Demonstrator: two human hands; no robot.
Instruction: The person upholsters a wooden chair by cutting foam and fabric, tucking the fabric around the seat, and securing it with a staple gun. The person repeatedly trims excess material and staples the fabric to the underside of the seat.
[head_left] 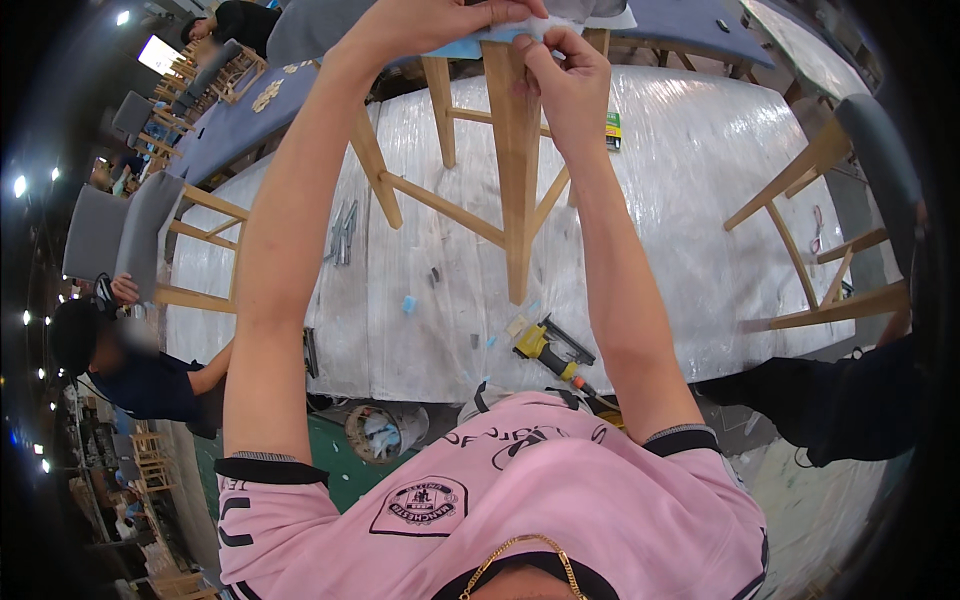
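A chair with pale wooden legs (515, 150) stands before me on a plastic-wrapped table, its seat at the top edge of the picture. A thin white and light-blue sheet (462, 48) shows along the seat's underside. My left hand (440, 22) reaches to the seat's near corner, thumb and fingers closed on the sheet. Just right of the front leg, my right hand (572, 80) has its thumb and curled fingers pressed together at the sheet's edge. What its fingertips pinch is too small to make out.
A yellow and black staple gun (545, 350) with a hose lies near the table's front edge. Metal strips (342, 232) and blue scraps (409, 304) lie to its left. Grey chairs stand left (150, 235) and right (880, 160), with people beside them. Below is a waste bucket (372, 432).
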